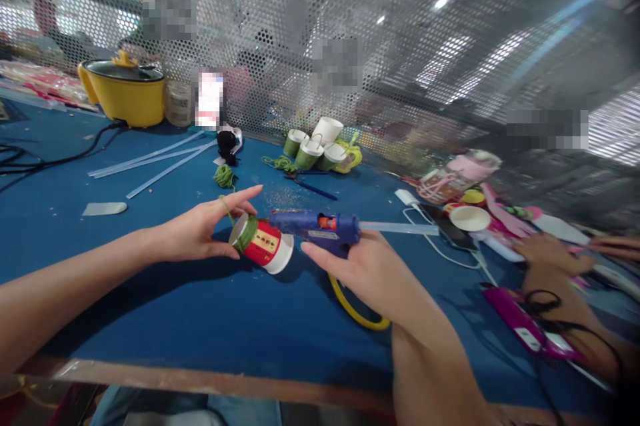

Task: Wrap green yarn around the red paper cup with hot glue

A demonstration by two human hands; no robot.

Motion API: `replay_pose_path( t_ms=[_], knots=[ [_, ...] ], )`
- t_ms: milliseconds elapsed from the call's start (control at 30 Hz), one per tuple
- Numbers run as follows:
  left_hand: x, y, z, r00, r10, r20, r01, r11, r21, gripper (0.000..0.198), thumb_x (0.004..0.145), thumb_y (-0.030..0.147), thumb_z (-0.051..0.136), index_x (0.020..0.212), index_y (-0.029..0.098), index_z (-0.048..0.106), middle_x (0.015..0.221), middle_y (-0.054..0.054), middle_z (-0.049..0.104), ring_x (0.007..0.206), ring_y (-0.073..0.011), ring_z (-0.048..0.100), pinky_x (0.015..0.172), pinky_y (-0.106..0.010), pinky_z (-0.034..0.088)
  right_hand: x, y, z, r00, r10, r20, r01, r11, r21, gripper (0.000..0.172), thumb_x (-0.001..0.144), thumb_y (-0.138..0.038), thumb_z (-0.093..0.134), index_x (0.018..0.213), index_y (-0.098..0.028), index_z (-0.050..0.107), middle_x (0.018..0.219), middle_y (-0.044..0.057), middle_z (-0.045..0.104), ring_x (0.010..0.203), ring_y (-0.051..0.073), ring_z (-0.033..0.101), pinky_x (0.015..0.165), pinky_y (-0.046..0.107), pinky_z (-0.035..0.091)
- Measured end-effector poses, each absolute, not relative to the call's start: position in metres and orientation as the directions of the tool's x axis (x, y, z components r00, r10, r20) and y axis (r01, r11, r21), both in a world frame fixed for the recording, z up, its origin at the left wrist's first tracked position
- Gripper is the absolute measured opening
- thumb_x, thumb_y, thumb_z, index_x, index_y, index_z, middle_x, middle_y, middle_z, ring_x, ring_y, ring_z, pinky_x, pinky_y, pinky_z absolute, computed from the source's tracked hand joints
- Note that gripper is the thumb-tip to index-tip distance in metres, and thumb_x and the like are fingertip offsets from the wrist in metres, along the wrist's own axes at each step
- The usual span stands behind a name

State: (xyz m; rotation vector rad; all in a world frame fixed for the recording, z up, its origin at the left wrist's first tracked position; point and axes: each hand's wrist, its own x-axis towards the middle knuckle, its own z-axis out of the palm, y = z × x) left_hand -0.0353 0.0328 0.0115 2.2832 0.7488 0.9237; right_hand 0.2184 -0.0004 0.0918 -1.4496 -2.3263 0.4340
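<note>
My left hand (200, 233) pinches a red and white paper cup (263, 246) held on its side above the blue table (175, 306). Green cord (246, 233) is wound round the cup's base end, and a strand runs over my fingers. My right hand (360, 269) grips a blue hot glue gun (320, 227), its nozzle pointing left at the cup by the cord. A clear glue stick (400, 229) pokes out of the gun's back. The gun's yellow cable (355, 309) curls under my wrist.
Several cord-wrapped cups (315, 149) stand at the back, with a green cord ball (224, 176) and loose glue sticks (155, 163) to their left. A yellow electric pot (123, 89) sits far left. Another person's hands (555, 253) work at the right amid clutter. A perforated screen (400, 33) backs the table.
</note>
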Motion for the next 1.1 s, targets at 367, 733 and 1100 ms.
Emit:
replay_pose_path(
  t_ms=[367,733,1100],
  knots=[
    [-0.0344,0.0319,0.0126,0.605,0.672,0.428,0.281,-0.682,0.675,0.092,0.075,0.02,0.069,0.145,0.029,0.009,0.12,-0.01,0.054,0.104,-0.0226,0.055,0.095,-0.042,0.045,0.2183,-0.0002,0.0906,-0.409,0.9,0.15,0.771,0.428,-0.472,0.02,0.083,-0.036,0.055,0.086,-0.022,0.069,0.086,0.0,0.073,0.075,0.019,0.066,0.069,0.029,0.053],
    [-0.037,0.0353,0.0068,0.562,0.743,0.364,0.277,-0.584,0.763,0.095,0.073,0.026,0.072,0.144,0.032,0.008,0.116,-0.009,0.054,0.094,-0.0215,0.057,0.089,-0.046,0.046,0.2186,-0.0059,0.0926,-0.454,0.877,0.156,0.77,0.474,-0.427,0.017,0.082,-0.033,0.056,0.084,-0.023,0.07,0.08,-0.001,0.072,0.072,0.019,0.065,0.069,0.028,0.053],
    [-0.0363,0.037,0.0045,0.532,0.77,0.351,0.227,-0.529,0.817,0.094,0.072,0.027,0.073,0.143,0.033,0.012,0.111,-0.007,0.054,0.095,-0.0221,0.058,0.088,-0.046,0.048,0.22,-0.0095,0.0907,-0.427,0.897,0.113,0.827,0.438,-0.354,0.02,0.082,-0.037,0.056,0.082,-0.023,0.07,0.075,0.001,0.071,0.068,0.02,0.065,0.062,0.029,0.051]
  ],
)
